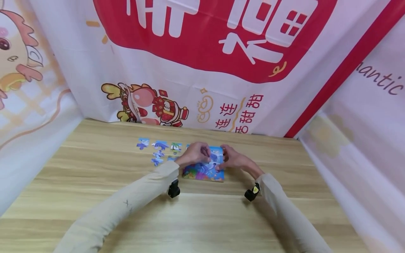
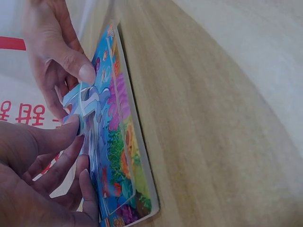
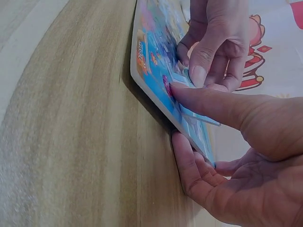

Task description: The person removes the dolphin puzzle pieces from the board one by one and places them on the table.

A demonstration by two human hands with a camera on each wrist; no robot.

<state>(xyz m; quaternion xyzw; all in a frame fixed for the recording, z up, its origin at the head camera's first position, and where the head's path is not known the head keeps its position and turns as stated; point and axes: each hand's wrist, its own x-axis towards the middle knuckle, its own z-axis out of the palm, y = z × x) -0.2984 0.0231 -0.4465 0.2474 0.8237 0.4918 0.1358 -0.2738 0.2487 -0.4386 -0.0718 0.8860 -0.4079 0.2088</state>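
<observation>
A thin rectangular jigsaw board printed with a bright blue undersea scene and coloured coral (image 1: pixel 202 174) is being borne by a pale wood-grained bench (image 1: pixel 205 225). With the board's middle taken as the dial's centre in the head view, the board is being grasped at three o'clock by the right hand (image 1: pixel 234 158): its thumb is being pressed on the printed face, while its fingers are being curled around and beneath the edge. Towards eleven o'clock, a small thin puzzle piece (image 2: pixel 79 126), largely being hidden by fingertips, is being pinched by the left hand (image 1: pixel 198 153) over the printed face; whether the board is being touched by that piece cannot be told.

Between nine and ten o'clock, several flat, blue-and-white loose pieces (image 1: pixel 143 143) are being carried by the bench, a green palm tree being shown on one. At eight and four o'clock, small black wrist-worn devices (image 1: pixel 174 189) are being worn over beige sleeves (image 1: pixel 126 198). At twelve o'clock, a red patch with white characters (image 1: pixel 196 45) is being displayed on a white cloth backdrop (image 1: pixel 158 72).
</observation>
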